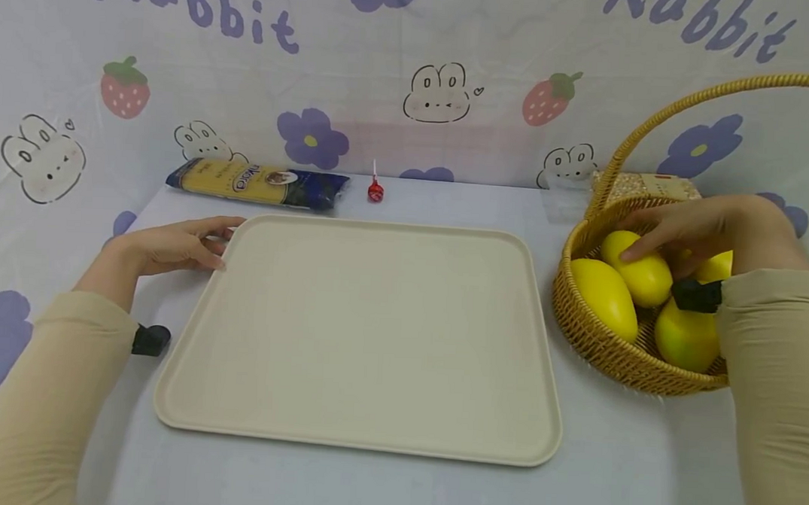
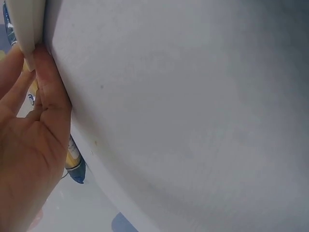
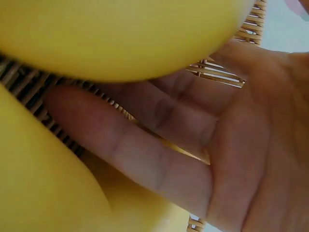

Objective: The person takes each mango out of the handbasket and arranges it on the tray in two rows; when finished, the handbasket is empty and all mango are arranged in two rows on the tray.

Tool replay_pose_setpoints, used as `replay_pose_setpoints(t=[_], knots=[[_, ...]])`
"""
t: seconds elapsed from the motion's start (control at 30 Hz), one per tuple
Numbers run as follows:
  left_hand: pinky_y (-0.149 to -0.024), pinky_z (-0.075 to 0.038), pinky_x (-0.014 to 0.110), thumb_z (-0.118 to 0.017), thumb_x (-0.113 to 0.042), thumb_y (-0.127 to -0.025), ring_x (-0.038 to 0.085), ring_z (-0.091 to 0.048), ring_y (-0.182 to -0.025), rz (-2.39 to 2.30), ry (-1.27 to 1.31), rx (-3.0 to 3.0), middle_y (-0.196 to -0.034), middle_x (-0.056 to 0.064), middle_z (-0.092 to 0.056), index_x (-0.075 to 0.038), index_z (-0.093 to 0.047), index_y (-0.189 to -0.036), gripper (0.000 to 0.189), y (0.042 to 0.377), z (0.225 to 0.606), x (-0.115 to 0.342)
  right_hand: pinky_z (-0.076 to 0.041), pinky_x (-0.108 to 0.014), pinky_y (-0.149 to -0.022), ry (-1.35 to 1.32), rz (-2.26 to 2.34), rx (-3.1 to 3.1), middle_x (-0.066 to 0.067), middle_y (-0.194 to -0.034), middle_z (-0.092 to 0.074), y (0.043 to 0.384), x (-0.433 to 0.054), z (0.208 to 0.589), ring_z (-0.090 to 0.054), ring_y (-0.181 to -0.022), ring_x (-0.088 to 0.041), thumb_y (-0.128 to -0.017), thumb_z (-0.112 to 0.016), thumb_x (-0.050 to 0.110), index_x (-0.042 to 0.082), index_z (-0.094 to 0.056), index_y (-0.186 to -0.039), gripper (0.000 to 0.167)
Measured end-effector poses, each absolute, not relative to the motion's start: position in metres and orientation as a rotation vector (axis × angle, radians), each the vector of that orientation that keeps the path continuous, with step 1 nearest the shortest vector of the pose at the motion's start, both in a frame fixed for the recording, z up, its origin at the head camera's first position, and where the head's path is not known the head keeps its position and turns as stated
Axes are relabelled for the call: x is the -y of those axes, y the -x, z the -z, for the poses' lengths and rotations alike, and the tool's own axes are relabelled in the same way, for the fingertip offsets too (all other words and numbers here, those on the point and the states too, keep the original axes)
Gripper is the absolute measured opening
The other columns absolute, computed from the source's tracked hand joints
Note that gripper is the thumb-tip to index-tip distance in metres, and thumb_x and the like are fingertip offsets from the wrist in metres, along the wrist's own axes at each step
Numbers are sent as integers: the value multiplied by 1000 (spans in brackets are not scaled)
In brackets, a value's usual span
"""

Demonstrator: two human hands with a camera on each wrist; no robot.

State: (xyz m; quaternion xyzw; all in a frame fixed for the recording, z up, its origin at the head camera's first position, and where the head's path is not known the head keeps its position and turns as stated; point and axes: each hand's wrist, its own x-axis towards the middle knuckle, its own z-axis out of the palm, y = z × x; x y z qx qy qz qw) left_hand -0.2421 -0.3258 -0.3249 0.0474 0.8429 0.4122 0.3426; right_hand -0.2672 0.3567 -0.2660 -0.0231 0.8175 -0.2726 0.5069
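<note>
A beige rectangular tray (image 1: 374, 334) lies on the white-covered table. The left hand (image 1: 181, 246) pinches its far left edge, and in the left wrist view thumb and fingers stand on either side of the rim (image 2: 30, 29). Over at the right, the right hand (image 1: 697, 224) reaches into a wicker basket (image 1: 593, 351). One fingertip rests on a yellow lemon (image 1: 641, 278). In the right wrist view the fingers (image 3: 140, 150) stretch fairly straight between smooth yellow fruits (image 3: 120, 38). A larger yellow fruit (image 1: 604, 299) and a greenish-yellow one (image 1: 688, 340) lie beside the lemon.
Behind the tray lie a blue-and-yellow food packet (image 1: 258, 184) and a red lollipop (image 1: 375, 192). A clear pack of grains (image 1: 641, 186) stands behind the basket, whose tall handle (image 1: 696, 96) arches over it. A patterned cloth (image 1: 385, 78) forms the back wall.
</note>
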Motion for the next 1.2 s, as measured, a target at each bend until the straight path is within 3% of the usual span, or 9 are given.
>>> replay_pose_setpoints(t=[0.13, 0.5, 0.7, 0.9, 1.03, 1.2], knots=[[-106, -37, 38, -66, -9, -89, 24, -31, -127, -1076, -125, -2191, -153, 12, -17, -20, -10, -160, 91, 241, 326, 327, -41, -57, -109, 53, 668, -1967, -33, -158, 9, 268, -357, 267, -14, -144, -57, -99, -53, 39, 6, 14, -156, 94], [-109, -36, 40, -67, -10, -87, 24, -33, -128, -1103, -127, -2183, -154, 13, -16, -20, -11, -160, 93, 240, 329, 328, -52, -53, -97, 256, 670, -2186, -32, -159, -2, 258, -361, 246, -33, -138, -53, -96, -57, 35, 7, 1, -157, 89], [-107, -37, 39, -66, -9, -88, 23, -35, -126, -1094, -133, -2183, -153, 12, -18, -20, -11, -160, 91, 241, 328, 329, -55, -45, -90, 449, 663, -2334, -26, -152, -32, 242, -347, 223, -51, -128, -35, -95, -57, 29, 12, -8, -156, 80], [-102, -39, 34, -64, -8, -89, 23, -35, -126, -1083, -144, -2178, -154, 13, -17, -20, -10, -160, 90, 243, 327, 328, -56, -31, -84, 599, 699, -2374, -10, -143, -43, 227, -317, 209, -59, -112, -11, -95, -58, 20, 26, -19, -153, 71], [-103, -38, 35, -63, -7, -89, 24, -33, -126, -1089, -131, -2175, -154, 13, -17, -21, -10, -160, 90, 244, 326, 327, -54, -26, -85, 681, 697, -2435, -2, -138, -45, 218, -288, 196, -57, -113, -12, -94, -60, 20, 38, -23, -151, 70], [-106, -36, 39, -63, -7, -90, 25, -31, -126, -1091, -131, -2179, -154, 14, -17, -23, -9, -160, 91, 246, 327, 328, -52, -26, -90, 752, 808, -2440, 0, -137, -49, 206, -243, 180, -58, -115, -20, -93, -65, 16, 41, -24, -152, 76]])
